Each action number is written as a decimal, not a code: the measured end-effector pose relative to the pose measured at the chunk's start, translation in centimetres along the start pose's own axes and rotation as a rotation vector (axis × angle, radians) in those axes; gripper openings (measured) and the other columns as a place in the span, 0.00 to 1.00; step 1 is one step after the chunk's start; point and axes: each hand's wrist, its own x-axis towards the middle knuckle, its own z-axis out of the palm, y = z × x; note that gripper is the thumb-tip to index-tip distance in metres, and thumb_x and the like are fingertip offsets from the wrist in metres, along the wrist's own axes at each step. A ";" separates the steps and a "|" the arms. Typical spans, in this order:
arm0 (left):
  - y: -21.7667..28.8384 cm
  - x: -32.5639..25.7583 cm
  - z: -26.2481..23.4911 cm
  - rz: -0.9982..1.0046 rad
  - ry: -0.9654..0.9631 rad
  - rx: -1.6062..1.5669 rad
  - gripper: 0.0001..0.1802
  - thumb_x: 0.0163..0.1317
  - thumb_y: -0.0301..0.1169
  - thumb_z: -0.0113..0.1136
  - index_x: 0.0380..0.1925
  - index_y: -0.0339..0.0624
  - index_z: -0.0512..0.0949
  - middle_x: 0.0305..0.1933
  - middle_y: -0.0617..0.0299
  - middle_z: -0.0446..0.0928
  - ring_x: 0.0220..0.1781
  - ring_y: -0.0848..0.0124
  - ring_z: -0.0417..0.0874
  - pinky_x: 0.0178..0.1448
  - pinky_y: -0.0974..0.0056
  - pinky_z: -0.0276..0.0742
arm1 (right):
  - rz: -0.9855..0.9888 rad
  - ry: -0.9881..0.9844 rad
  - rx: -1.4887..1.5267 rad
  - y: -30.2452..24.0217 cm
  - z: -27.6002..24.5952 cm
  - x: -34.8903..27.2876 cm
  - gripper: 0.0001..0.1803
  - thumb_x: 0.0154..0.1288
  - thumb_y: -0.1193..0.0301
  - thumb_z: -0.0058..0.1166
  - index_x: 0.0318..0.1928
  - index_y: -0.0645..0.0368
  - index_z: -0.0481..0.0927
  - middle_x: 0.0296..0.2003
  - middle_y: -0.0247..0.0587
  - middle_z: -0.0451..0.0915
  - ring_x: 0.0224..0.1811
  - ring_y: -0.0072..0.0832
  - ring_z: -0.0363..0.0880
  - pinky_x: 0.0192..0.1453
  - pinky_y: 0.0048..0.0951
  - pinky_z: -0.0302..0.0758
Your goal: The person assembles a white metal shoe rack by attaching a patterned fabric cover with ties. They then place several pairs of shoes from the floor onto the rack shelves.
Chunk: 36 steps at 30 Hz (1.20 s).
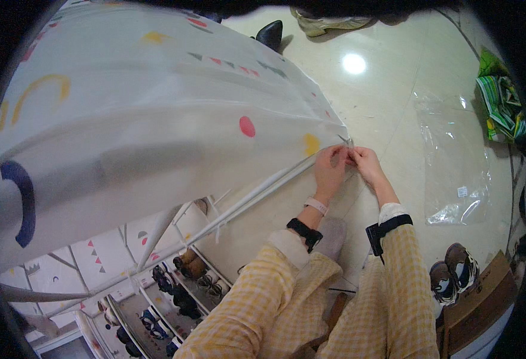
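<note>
A large white fabric cover (173, 134) with coloured shapes printed on it stretches over a rack of white poles (263, 190). My left hand (331, 170) is closed in a pinch at the cover's far right corner, by the end of the poles. Against its fingertips, my right hand (367, 165) pinches at the same spot. Whatever lies between the fingers is too small to make out. A thin white fabric tie (218, 230) hangs knotted round a pole further left.
Several pairs of shoes (192, 266) stand on the rack's shelves at the lower left. On the pale tiled floor lies a clear plastic bag (456, 167). Sandals (454, 274) rest by a cardboard box (481, 299) on the right, with a green striped bag (501, 102) farther back.
</note>
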 end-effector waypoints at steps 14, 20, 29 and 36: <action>-0.7 1.4 2.4 -0.438 -0.213 -0.793 0.10 0.65 0.30 0.51 0.42 0.35 0.69 0.32 0.61 0.74 0.28 0.75 0.74 0.32 0.71 0.74 | 0.071 0.087 0.177 -1.2 -1.7 -2.2 0.14 0.63 0.65 0.52 0.38 0.65 0.83 0.25 0.29 0.79 0.25 0.15 0.69 0.31 0.18 0.67; -0.8 1.5 1.6 -0.550 -0.290 -0.851 0.11 0.65 0.31 0.52 0.43 0.37 0.67 0.28 0.64 0.72 0.25 0.77 0.71 0.27 0.72 0.71 | 0.033 0.226 -0.077 -1.7 -2.0 -1.6 0.10 0.61 0.69 0.54 0.35 0.64 0.81 0.25 0.33 0.79 0.20 0.16 0.68 0.24 0.18 0.67; -0.3 1.7 0.5 -0.610 -0.364 -0.822 0.11 0.61 0.30 0.58 0.41 0.40 0.69 0.25 0.67 0.72 0.22 0.80 0.69 0.24 0.76 0.64 | 0.051 0.087 -0.184 1.0 -1.2 -1.3 0.07 0.63 0.73 0.48 0.36 0.64 0.77 0.25 0.36 0.79 0.23 0.22 0.74 0.28 0.24 0.70; -0.1 2.6 0.2 -0.624 -0.435 -0.809 0.09 0.63 0.29 0.56 0.42 0.41 0.72 0.25 0.68 0.72 0.23 0.81 0.68 0.26 0.77 0.64 | -0.101 0.147 -0.366 -0.1 -1.5 -1.4 0.10 0.66 0.68 0.47 0.38 0.64 0.76 0.30 0.42 0.78 0.33 0.29 0.76 0.41 0.29 0.72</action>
